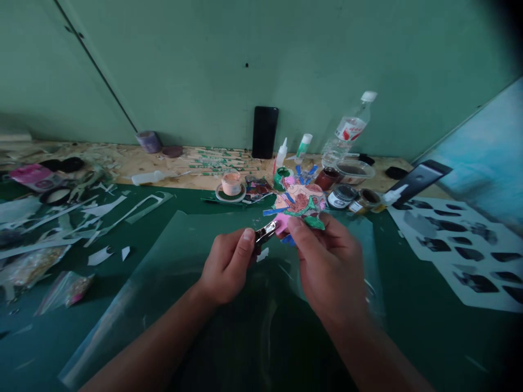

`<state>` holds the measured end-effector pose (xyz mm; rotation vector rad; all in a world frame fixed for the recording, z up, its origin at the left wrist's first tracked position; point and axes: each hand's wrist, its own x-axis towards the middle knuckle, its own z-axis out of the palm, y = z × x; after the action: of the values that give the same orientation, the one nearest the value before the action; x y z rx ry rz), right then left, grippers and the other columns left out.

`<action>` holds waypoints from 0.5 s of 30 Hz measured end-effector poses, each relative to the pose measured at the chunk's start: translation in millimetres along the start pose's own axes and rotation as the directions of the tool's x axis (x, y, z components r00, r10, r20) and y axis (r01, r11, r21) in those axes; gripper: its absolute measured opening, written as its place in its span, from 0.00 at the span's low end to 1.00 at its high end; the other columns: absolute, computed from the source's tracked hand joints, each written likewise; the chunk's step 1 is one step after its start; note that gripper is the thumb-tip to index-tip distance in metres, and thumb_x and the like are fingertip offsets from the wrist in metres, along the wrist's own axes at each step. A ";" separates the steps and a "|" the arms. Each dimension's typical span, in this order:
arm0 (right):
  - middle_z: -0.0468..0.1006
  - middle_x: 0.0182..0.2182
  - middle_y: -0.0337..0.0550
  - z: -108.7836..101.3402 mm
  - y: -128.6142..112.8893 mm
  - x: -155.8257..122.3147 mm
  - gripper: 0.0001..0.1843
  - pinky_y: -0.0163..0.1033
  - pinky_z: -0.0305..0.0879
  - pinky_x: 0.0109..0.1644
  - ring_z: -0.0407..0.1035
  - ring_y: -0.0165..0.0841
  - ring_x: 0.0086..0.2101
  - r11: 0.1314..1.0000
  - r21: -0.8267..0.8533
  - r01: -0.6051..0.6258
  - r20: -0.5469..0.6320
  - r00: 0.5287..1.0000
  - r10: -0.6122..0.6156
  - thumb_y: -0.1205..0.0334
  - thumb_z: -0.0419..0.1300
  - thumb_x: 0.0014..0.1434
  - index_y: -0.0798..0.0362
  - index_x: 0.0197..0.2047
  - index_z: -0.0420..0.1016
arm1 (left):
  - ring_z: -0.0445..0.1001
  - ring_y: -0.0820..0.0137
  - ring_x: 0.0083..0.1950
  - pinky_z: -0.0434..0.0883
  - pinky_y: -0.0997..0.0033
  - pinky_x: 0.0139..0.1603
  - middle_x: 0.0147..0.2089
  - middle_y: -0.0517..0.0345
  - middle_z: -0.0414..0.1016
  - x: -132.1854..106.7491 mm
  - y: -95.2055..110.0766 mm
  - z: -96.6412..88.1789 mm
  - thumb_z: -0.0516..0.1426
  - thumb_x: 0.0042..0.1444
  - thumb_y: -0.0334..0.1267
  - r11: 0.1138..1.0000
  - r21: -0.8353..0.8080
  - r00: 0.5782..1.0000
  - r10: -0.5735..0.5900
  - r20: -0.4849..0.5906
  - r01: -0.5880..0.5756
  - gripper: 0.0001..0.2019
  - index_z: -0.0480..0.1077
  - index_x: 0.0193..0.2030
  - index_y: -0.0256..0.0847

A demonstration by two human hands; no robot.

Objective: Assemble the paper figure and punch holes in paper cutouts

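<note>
My left hand (pixel 231 261) is closed around the dark end of a small shiny metal tool (pixel 266 233), thumb on top. The tool's metal tip meets the pink lower edge of a painted flower-like cutout (pixel 302 197), coloured pink, peach, green and blue. My right hand (pixel 333 261) pinches this cutout from below and the right, thumb in front. Some of the fingers behind it are hidden. Under both hands lies a clear plastic sheet (pixel 163 261) on the dark green table surface. A small white scrap (pixel 263 254) shows between the hands.
Behind stand a black phone (pixel 265 132), a plastic bottle (pixel 347 133), glue bottles and paint jars (pixel 342 196). Paper scraps (pixel 102 209) and small bags (pixel 67 291) litter the left. White sheets with dark shapes (pixel 461 245) lie right. Several painted sticks (pixel 220 158) rest near the wall.
</note>
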<state>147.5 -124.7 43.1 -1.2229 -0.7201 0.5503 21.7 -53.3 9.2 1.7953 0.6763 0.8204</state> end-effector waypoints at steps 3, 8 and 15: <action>0.79 0.29 0.39 -0.2 1.3 -0.8 0.08 0.38 0.69 0.33 0.73 0.32 0.31 0.998 -0.058 0.028 -0.043 0.999 -0.031 0.55 0.67 0.55 0.50 0.34 0.78 | 0.57 0.76 0.19 0.54 0.74 0.19 0.17 0.61 0.61 1.6 -0.1 4.2 0.43 0.66 0.56 0.995 -0.046 0.996 -0.089 -0.020 0.088 0.29 0.63 0.21 0.38; 0.78 0.29 0.38 0.4 1.0 -5.1 0.09 0.36 0.67 0.32 0.71 0.31 0.30 0.993 -0.118 0.008 -0.046 0.999 -0.014 0.54 0.66 0.56 0.50 0.35 0.77 | 0.56 0.76 0.18 0.53 0.74 0.19 0.16 0.62 0.60 1.4 -3.2 7.7 0.44 0.65 0.57 0.988 -0.073 0.989 -0.137 -0.056 0.133 0.29 0.60 0.19 0.39; 0.77 0.28 0.38 0.7 5.4 -2.7 0.08 0.39 0.69 0.35 0.72 0.32 0.30 0.996 0.005 0.084 -0.010 0.996 -0.084 0.55 0.64 0.57 0.50 0.31 0.75 | 0.57 0.75 0.17 0.53 0.73 0.17 0.15 0.60 0.59 3.3 -1.5 7.8 0.41 0.62 0.63 0.950 -0.163 0.962 -0.274 -0.025 0.266 0.33 0.61 0.18 0.39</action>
<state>145.2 -124.8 37.5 -1.1840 -0.7574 0.4759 29.7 -54.6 6.6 1.5040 0.8433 0.7119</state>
